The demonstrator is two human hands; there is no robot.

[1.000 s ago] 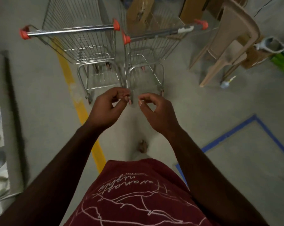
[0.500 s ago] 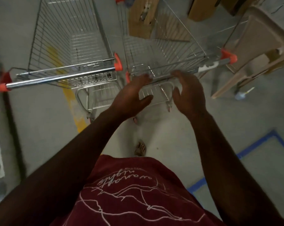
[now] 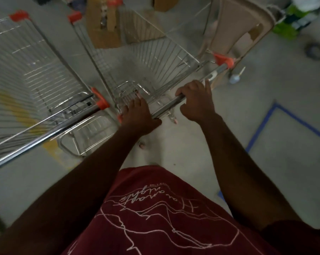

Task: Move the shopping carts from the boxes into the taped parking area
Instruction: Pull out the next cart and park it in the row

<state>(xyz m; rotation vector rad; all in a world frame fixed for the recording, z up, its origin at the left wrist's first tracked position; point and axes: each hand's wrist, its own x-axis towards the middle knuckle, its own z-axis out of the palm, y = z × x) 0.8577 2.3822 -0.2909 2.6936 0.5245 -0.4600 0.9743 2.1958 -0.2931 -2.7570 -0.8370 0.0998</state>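
Grab step on right-hand cart (image 3: 151,57): left hand (image 3: 139,116) and right hand (image 3: 196,103) on handle bar (image 3: 172,103), fingers curled around it (right forefinger sticking out), cart parked beside second cart (image 3: 36,70) near cardboard boxes (image 3: 104,30), next likely swinging rightward into blue tape outline (image 3: 262,126) on floor.

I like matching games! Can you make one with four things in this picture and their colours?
Things:
1. handle end cap
2. floor tape
3. shirt
4. chair

Colours:
A. blue
B. beige
C. orange-red
D. dark red

Pairs: 1-C, 2-A, 3-D, 4-B
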